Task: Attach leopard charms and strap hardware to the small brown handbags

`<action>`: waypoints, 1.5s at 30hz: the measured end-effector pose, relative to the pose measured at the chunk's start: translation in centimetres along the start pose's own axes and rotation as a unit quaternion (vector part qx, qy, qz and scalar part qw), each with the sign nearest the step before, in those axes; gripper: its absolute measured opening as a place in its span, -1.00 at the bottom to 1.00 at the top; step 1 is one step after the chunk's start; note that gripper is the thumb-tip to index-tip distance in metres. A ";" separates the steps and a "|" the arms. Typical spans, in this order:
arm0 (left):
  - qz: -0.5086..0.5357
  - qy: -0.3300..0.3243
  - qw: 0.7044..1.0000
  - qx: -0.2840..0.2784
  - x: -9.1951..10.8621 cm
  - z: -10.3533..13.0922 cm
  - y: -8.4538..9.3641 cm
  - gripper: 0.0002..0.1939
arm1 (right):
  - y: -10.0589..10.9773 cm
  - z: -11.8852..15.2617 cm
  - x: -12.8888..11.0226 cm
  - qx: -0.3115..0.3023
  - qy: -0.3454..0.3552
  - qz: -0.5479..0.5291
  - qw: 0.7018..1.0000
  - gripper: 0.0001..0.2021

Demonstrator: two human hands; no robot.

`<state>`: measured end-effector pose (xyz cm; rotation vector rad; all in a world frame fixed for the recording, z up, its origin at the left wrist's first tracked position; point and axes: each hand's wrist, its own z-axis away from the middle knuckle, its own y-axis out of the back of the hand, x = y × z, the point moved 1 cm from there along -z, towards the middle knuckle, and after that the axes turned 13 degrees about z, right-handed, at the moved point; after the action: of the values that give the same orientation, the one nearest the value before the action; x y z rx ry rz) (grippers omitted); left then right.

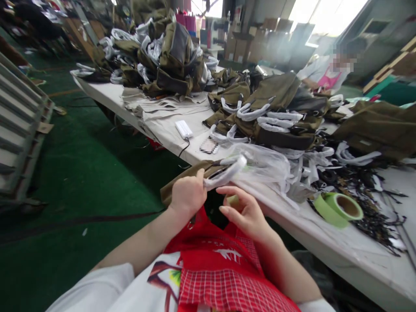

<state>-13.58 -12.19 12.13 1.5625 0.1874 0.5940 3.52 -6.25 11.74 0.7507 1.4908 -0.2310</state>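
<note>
Near the table's front edge, my left hand (190,190) is closed around the white-wrapped handle (227,173) of an olive bag (173,184). The bag hangs partly behind that hand, so much of it is hidden. Just right of the handle is my right hand (245,212), its thumb and index finger apart and curved. A small pale greenish patch shows by its inner fingers; I cannot make out what it is. Clear plastic wrap (263,162) lies on the table beyond the handle.
Olive bags with wrapped handles (260,108) crowd the white table (328,234), with a taller heap (169,56) at the back left. A green tape roll (344,208) lies right, beside dark straps (373,208). A co-worker (331,71) is across the table; a metal rack (22,134) stands left.
</note>
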 end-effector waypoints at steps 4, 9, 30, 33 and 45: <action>0.057 -0.065 0.995 -0.038 2.9 0.3 -1.8 -0.42 | -0.6 -1.6 0.6 0.166 -0.038 0.199 0.965 -0.51; 0.148 -0.100 0.981 -0.073 5.3 0.0 -3.8 -0.56 | 2.5 -0.3 3.2 0.288 -0.104 0.323 0.895 -0.59; 0.375 -0.334 0.864 0.008 5.0 -9.4 1.0 -0.59 | 6.8 2.8 -5.6 0.164 0.275 0.617 0.719 -0.13; 0.318 -0.371 0.845 -0.216 5.6 -10.3 0.4 -0.52 | 7.1 4.4 -5.6 0.182 0.272 0.622 0.711 -0.17; 0.166 -0.425 0.847 -0.273 9.6 -11.5 2.4 -0.38 | 7.2 8.0 -8.8 0.230 0.394 0.644 0.614 -0.77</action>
<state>-11.48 2.13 16.56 1.1599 -0.8750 0.1348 13.19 -8.05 21.51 2.3797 1.2434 0.9976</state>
